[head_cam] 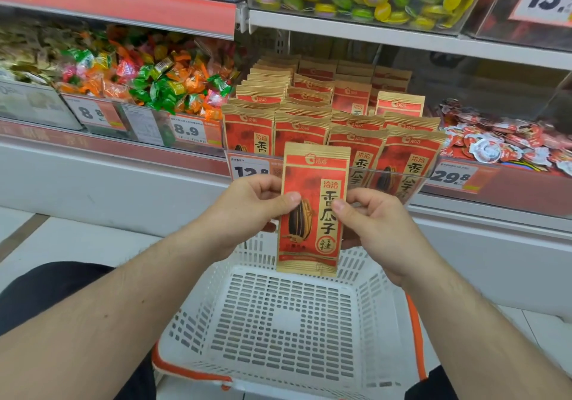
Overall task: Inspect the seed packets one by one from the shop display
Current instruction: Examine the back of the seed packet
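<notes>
Packet (312, 211): upright, front to camera, held above the basket (278, 322), before the display (334, 115).
Left hand (247, 211): pinched the packet's left edge.
Right hand (374, 223): pinched its right edge.

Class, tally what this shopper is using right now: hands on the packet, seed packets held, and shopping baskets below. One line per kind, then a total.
Hands gripping the packet: 2, left hand and right hand
Held seed packet: 1
White basket: 1
Total: 4
</notes>
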